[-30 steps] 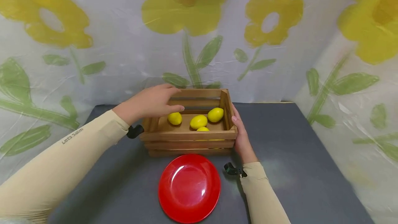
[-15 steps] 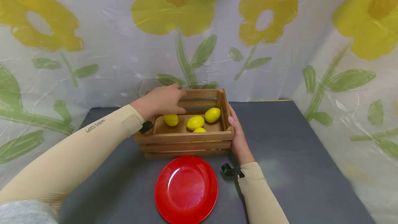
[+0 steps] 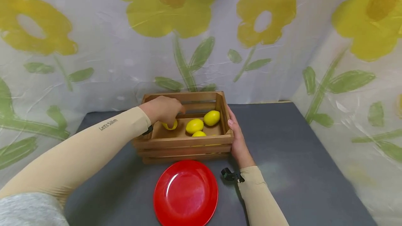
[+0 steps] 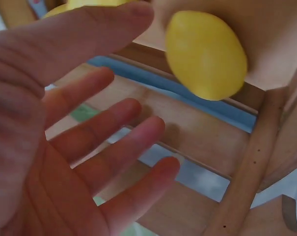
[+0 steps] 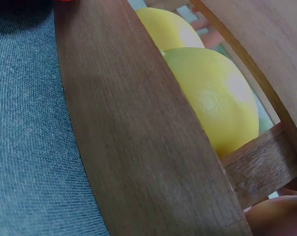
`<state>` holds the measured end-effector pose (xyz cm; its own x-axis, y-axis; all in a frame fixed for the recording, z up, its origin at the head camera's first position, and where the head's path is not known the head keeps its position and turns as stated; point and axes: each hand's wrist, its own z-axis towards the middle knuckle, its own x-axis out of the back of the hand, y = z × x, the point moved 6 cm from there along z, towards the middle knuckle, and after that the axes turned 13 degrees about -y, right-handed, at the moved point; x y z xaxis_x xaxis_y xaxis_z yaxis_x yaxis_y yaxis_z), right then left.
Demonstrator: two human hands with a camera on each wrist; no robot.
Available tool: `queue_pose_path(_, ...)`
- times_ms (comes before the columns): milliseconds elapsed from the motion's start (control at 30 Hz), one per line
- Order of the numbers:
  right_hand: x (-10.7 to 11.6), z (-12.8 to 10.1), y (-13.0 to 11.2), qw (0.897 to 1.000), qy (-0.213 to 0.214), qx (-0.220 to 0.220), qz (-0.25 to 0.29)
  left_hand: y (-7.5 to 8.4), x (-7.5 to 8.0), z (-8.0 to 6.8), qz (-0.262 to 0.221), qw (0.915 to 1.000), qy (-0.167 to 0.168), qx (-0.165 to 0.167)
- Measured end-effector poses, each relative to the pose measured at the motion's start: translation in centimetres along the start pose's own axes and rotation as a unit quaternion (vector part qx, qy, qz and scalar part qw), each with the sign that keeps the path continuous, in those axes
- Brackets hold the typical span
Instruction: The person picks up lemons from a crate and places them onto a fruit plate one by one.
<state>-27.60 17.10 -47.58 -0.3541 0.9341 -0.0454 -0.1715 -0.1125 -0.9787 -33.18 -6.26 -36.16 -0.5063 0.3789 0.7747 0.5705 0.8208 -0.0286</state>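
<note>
A slatted wooden crate (image 3: 185, 142) stands on the dark table with several yellow lemons (image 3: 194, 126) inside. My left hand (image 3: 164, 110) reaches into its left part, over a lemon (image 3: 171, 125) that it partly hides. The left wrist view shows the left hand's fingers (image 4: 138, 147) spread and apart from the nearest lemon (image 4: 207, 56). My right hand (image 3: 237, 138) holds the crate's right end, thumb near the front corner and fingers along the outer side. In the right wrist view, a slat hides most of that hand; lemons (image 5: 217, 98) show between the slats.
A round red plate (image 3: 186, 193) lies on the table (image 3: 292, 170) just in front of the crate. Behind the crate hangs a pale sheet (image 3: 125, 55) painted with yellow flowers, which also runs along both sides.
My left hand has moved right and lowered into the crate over the left lemon, its fingertips pointing down. The right hand keeps its place on the crate; the whole view has shifted slightly.
</note>
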Motion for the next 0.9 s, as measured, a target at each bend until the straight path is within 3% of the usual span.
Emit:
queue_pose_path(267,0.0,0.1,-0.2,1.0,0.008,0.008,0.003,0.1,-0.9,1.6,0.039,0.9989,-0.014,-0.02)
queue_pose_path(533,-0.2,0.2,0.0,1.0,0.012,0.002,0.003,-0.2,-2.1,2.8,0.091,0.9944,-0.053,-0.009)
queue_pose_path(900,0.0,0.1,0.1,1.0,0.011,0.0,-0.009,-0.3,-2.2,3.5,0.133,0.99,-0.044,-0.019)
